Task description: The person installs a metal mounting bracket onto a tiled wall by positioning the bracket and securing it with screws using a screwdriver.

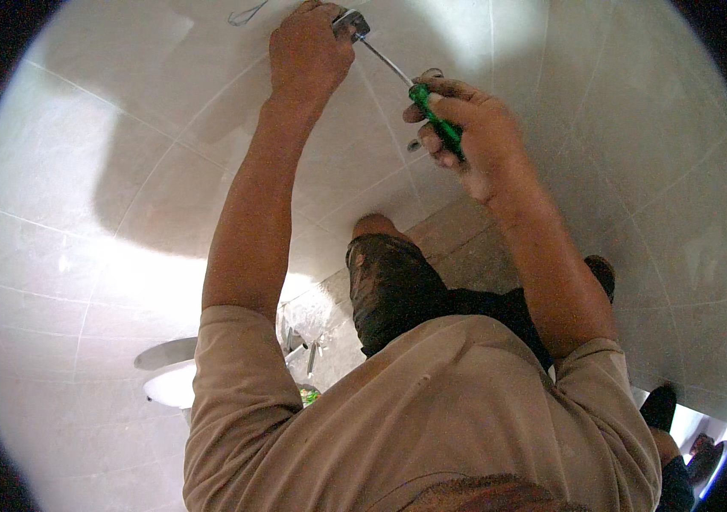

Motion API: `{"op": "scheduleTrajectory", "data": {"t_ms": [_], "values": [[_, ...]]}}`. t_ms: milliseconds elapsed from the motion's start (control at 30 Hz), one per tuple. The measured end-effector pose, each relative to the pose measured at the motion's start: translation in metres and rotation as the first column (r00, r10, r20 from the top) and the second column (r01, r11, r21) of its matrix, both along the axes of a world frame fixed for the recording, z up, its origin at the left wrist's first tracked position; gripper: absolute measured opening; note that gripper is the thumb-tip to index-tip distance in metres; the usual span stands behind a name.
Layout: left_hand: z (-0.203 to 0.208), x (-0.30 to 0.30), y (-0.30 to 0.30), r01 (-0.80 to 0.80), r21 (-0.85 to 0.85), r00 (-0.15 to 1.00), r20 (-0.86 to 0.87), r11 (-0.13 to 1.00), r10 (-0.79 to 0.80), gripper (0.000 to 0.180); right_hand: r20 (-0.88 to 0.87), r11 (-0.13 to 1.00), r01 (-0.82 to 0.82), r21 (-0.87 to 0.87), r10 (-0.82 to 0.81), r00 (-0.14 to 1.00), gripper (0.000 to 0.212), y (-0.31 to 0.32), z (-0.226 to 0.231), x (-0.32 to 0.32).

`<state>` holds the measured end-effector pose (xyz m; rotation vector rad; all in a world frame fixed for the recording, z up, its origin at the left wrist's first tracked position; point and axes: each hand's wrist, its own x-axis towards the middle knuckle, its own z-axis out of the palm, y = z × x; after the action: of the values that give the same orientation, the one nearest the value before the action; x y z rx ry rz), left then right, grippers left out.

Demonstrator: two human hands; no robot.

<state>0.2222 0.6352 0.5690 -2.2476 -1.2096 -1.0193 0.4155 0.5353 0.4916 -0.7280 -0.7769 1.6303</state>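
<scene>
My right hand (474,128) is closed round the green handle of a screwdriver (437,121). Its thin metal shaft slants up and left, and the tip meets a small boxy metal fitting (351,25). My left hand (312,47) grips that fitting against the pale tiled wall (235,111); the fingers' far side and part of the fitting are hidden. Just beside my right fingers, a small round dark metal piece (414,145) shows at the wall.
A thin wire loop (246,14) shows at the top, left of my left hand. Low on the left are a white bathroom fixture (171,386) and a grey oval piece (167,352). Dark clothing and part of another person (675,465) appear at the lower right.
</scene>
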Motion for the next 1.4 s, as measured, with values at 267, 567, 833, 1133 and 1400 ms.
{"op": "scheduleTrajectory", "data": {"t_ms": [267, 567, 833, 1133, 1400], "values": [[-0.006, -0.003, 0.005, -0.059, 0.019, 0.998, 0.013, 0.998, 0.059, 0.012, -0.016, 0.999, 0.042, 0.024, -0.041, 0.999, 0.028, 0.003, -0.004, 0.0], [-0.019, -0.009, 0.009, -0.092, -0.017, 0.996, -0.013, 0.996, 0.092, 0.025, 0.034, 1.0, -0.009, -0.025, 0.01, 0.999, 0.027, 0.006, -0.007, -0.007], [-0.028, -0.008, -0.001, -0.055, -0.1, 0.998, 0.033, 0.994, 0.058, 0.023, 0.553, 0.72, 0.098, 0.687, -0.606, 0.572, 0.033, 0.005, -0.015, -0.012], [-0.039, -0.009, -0.005, -0.04, -0.14, 0.972, 0.225, 0.989, 0.071, 0.033, 0.511, 0.78, 0.183, 0.598, -0.548, 0.662, 0.032, 0.004, -0.01, -0.003], [-0.045, -0.008, -0.01, 0.071, -0.192, 0.917, 0.399, 0.979, 0.011, 0.026, -0.143, 0.98, -0.178, -0.084, 0.165, 0.976, 0.039, -0.01, 0.012, -0.004]]}}
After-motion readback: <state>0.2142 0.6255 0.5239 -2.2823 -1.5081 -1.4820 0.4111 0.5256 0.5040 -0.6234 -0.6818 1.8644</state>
